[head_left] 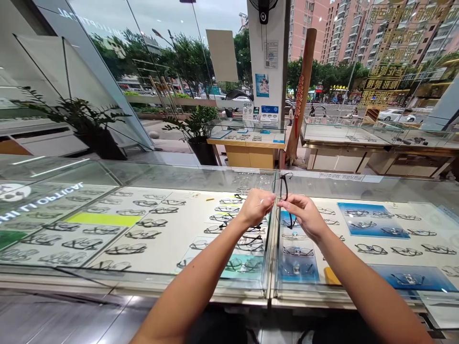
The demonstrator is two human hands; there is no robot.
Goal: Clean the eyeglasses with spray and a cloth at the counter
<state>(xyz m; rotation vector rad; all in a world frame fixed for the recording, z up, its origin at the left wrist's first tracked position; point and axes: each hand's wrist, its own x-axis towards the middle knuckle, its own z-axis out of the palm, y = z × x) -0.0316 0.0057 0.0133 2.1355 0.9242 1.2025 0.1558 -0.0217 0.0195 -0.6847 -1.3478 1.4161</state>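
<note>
Above the glass counter, a pair of dark-rimmed eyeglasses (286,184) is turned on end between my hands. My right hand (304,213) is closed, pinching the middle of the eyeglasses with thumb and fingers. Closed as well, my left hand (256,206) meets the near side of the frame at its fingertips; its exact grip is partly hidden. One dark end of the eyeglasses rises above my fingers, and the other hangs below them. Under my hands, rows of eyeglasses (251,242) lie inside the display case.
Glass display counters (161,282) stretch across the front, with a seam between two cases below my hands. Blue display boards (373,220) and a yellow strip (103,219) lie inside. Beyond are a smaller display table (247,142), potted plants (202,149), a leaning wooden post (303,91) and large windows.
</note>
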